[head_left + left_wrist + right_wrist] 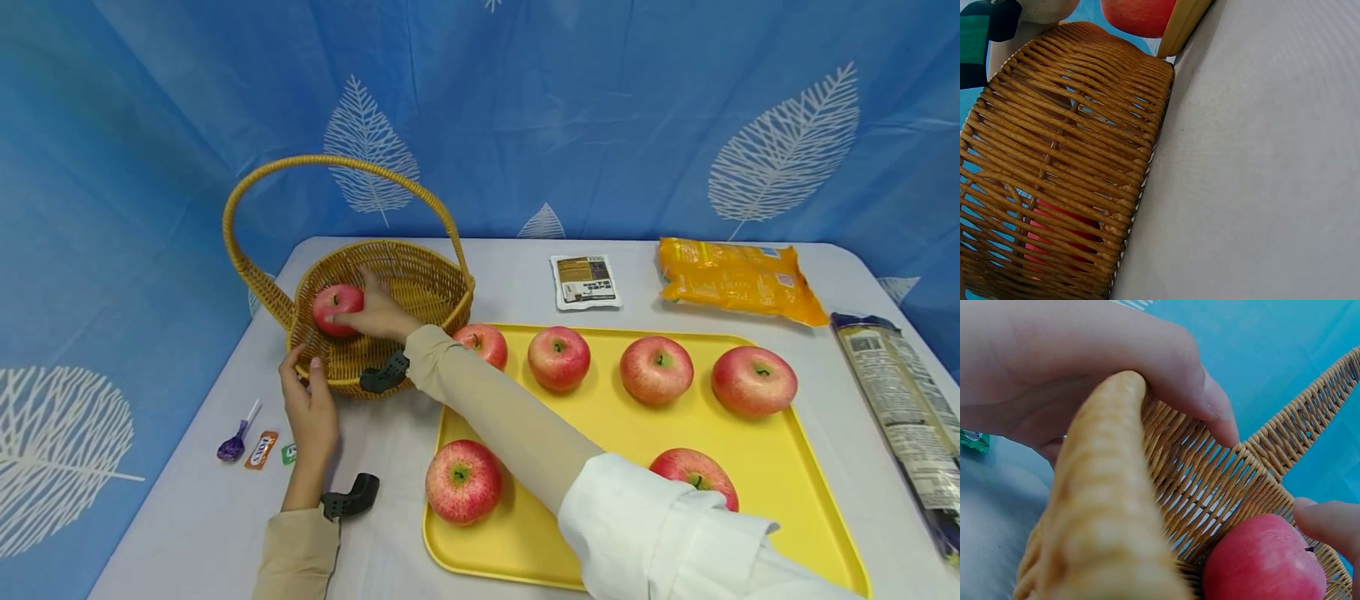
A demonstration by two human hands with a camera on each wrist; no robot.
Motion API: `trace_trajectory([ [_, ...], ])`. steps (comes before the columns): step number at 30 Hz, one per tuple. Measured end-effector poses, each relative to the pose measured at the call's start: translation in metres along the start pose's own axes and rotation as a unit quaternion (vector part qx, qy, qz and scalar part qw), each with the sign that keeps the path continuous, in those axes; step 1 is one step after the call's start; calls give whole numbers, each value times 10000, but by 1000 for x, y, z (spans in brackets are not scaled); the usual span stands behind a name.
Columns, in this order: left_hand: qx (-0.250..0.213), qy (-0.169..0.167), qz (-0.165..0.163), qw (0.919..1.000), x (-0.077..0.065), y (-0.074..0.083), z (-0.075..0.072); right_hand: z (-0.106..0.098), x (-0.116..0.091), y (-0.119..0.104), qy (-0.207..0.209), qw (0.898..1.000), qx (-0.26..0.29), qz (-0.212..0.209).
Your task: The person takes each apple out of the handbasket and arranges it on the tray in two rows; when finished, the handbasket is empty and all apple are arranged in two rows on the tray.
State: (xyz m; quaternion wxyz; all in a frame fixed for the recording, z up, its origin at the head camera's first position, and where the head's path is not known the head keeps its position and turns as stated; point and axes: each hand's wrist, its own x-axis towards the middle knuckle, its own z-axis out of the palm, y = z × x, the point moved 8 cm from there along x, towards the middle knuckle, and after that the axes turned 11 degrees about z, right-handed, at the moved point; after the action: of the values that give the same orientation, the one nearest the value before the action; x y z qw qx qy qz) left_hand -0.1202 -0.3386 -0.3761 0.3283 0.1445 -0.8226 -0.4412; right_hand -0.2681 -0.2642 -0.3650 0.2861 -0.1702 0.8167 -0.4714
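Observation:
A wicker basket (352, 379) with a tall arched handle stands at the left of the table. My left hand (311, 412) grips its near left rim; in the right wrist view, fingers (1175, 369) bend over that rim. Inside, a red apple (330, 304) lies at the left end. My right hand (378, 312) is in the basket beside this apple, thumb and index finger extended. Its thumb (1329, 522) lies close above the apple (1260, 562), with wicker showing between them. The other right fingers are hidden. Through the weave (1079, 144), the left wrist view shows red.
A yellow tray (630, 433) bearing several apples lies right of the basket, under my right forearm. Behind it are a white packet (585, 282) and an orange bag (738, 279). A long package (900, 400) lies far right; a lollipop (234, 443) and small wrapped sweets (261, 450) lie left.

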Motion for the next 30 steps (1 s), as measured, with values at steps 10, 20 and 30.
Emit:
trace_trajectory([
  [10,-31,41,86,9999,1,3,0,4,-2,-3,-348,9993,-98,-115],
  [20,-2,6,44,10000,0,4,-1,2,-2,-3,-26,9983,-526,-244],
  [30,-49,7,50,10000,0,4,-1,3,-4,-4,282,9946,-930,-375],
])
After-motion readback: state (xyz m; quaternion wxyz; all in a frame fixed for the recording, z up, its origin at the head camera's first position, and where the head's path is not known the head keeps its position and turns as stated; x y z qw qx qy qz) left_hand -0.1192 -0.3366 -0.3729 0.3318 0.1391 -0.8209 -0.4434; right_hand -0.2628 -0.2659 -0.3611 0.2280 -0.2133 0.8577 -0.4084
